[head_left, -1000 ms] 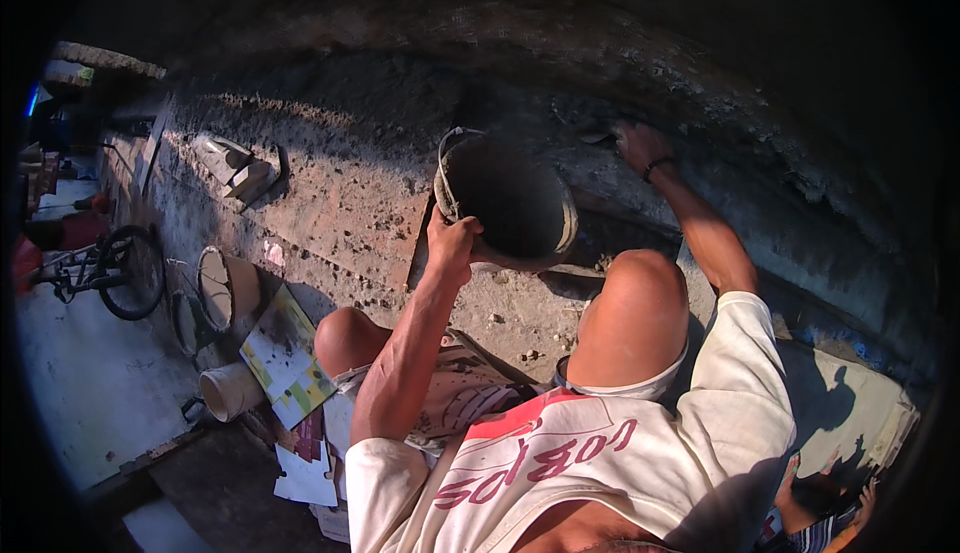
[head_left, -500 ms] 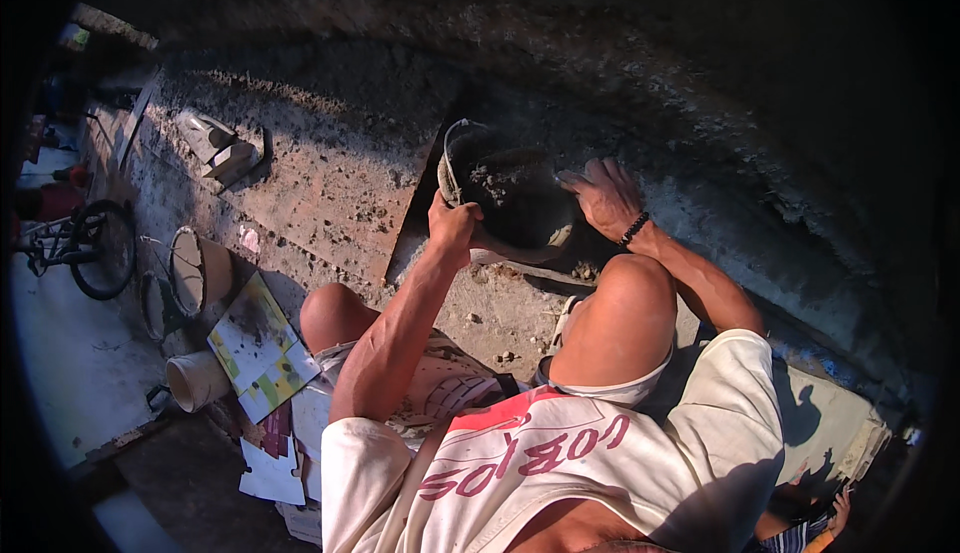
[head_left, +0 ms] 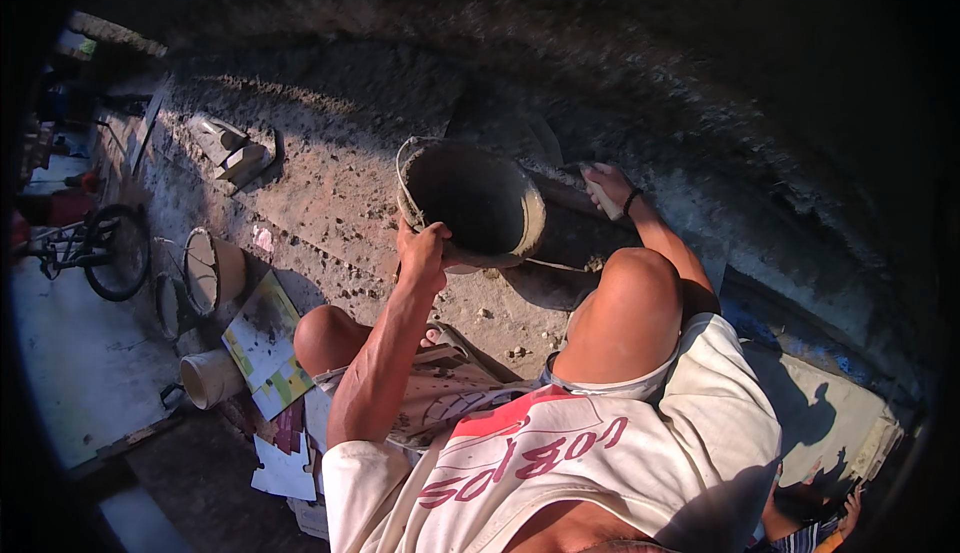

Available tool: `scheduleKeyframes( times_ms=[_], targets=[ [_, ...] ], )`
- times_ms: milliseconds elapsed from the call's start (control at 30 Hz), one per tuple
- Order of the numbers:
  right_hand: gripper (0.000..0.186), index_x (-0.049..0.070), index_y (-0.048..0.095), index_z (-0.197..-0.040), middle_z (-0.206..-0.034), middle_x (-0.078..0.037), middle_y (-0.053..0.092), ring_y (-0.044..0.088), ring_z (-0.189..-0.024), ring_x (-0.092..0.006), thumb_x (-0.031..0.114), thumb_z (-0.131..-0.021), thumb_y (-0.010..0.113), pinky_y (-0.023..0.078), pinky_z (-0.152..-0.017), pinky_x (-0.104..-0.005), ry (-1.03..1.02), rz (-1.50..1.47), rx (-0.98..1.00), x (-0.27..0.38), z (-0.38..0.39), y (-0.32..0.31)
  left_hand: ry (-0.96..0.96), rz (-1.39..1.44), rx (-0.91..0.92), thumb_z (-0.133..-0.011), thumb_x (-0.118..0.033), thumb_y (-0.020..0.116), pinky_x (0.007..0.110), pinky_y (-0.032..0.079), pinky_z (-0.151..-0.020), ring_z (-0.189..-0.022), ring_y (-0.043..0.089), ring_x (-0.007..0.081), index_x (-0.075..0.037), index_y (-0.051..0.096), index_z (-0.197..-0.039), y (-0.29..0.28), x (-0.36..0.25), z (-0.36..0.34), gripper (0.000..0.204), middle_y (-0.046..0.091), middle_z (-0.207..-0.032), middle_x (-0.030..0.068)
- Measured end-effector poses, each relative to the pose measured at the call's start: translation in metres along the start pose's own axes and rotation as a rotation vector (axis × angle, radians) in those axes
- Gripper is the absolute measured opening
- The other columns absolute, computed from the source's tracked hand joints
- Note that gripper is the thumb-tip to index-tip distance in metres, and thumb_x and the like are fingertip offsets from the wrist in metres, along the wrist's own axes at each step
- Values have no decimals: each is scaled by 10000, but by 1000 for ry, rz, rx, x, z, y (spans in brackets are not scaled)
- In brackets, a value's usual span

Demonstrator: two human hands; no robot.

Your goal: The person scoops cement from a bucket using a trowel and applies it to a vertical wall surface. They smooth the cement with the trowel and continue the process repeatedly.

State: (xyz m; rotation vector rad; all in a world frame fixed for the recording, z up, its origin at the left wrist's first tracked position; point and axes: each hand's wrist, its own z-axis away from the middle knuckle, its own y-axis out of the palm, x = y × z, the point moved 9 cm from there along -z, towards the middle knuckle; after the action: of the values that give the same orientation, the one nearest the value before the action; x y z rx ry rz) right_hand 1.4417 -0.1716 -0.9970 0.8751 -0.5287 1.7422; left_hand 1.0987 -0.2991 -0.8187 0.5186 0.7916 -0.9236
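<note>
A mortar-stained bucket (head_left: 534, 215) with a thin wire handle is tilted in front of me, its dark mouth facing up. My left hand (head_left: 424, 253) is closed on its near left rim. Shadow inside hides whatever the bucket contains. To the right of the bucket, my right hand (head_left: 612, 189) is closed around a pale, handle-like object (head_left: 601, 199); its far end is lost in the shadow. My right hand is apart from the bucket.
Rough ground with crumbs of mortar surrounds the bucket. Grey blocks or tools (head_left: 236, 158) lie at far left. Several pails (head_left: 214, 271), a stained board (head_left: 262, 343) and a bicycle (head_left: 112, 253) stand left. A pale slab (head_left: 825, 413) lies right, near another person's hand (head_left: 851, 513).
The bucket has moved left and toward me with my left hand on it. My right hand, beside the bucket's right side with fingers extended before, is now closed on a pale handle-like object.
</note>
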Motion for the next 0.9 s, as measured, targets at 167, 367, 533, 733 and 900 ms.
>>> scheduleKeyframes(
  times_ms=[167,367,533,733,900],
  targets=[
    [361,68,500,-1116,-702,-40,538,520,-493,-114,355,-906,560,455,-414,-272,-31,72,-287,-1,54,-63,-27,-1,6,-730,84,513,433,598,-527,-752,582,233,-117,438,-1178,-13,1,7,497,506,-935,81],
    [396,41,481,-1145,-683,-28,515,510,-484,-106,316,-883,597,452,-409,-273,-99,-36,-107,54,37,45,-62,18,-3,-729,88,513,426,600,-532,-735,583,227,-117,445,-1177,-24,5,10,498,509,-932,80],
    [322,50,507,-1034,-683,-49,539,526,-487,-132,306,-871,613,455,-408,-294,-67,-59,126,65,-55,123,-9,-41,-26,-743,68,523,465,617,-579,-803,620,278,-83,431,-1170,-28,2,15,463,522,-989,110],
    [310,70,519,-1026,-676,-52,553,528,-469,-141,327,-879,609,437,-387,-302,-91,-124,-194,25,-42,34,-63,-43,-92,-733,77,524,428,608,-538,-741,581,232,-90,448,-1154,-52,8,19,459,503,-932,90],
    [327,66,498,-1062,-658,-37,534,516,-456,-135,324,-889,601,440,-383,-289,-36,-305,-396,-31,33,-22,-48,-43,-101,-728,71,537,391,600,-513,-730,556,196,-99,463,-1156,-63,11,14,467,489,-915,69]
  ],
)
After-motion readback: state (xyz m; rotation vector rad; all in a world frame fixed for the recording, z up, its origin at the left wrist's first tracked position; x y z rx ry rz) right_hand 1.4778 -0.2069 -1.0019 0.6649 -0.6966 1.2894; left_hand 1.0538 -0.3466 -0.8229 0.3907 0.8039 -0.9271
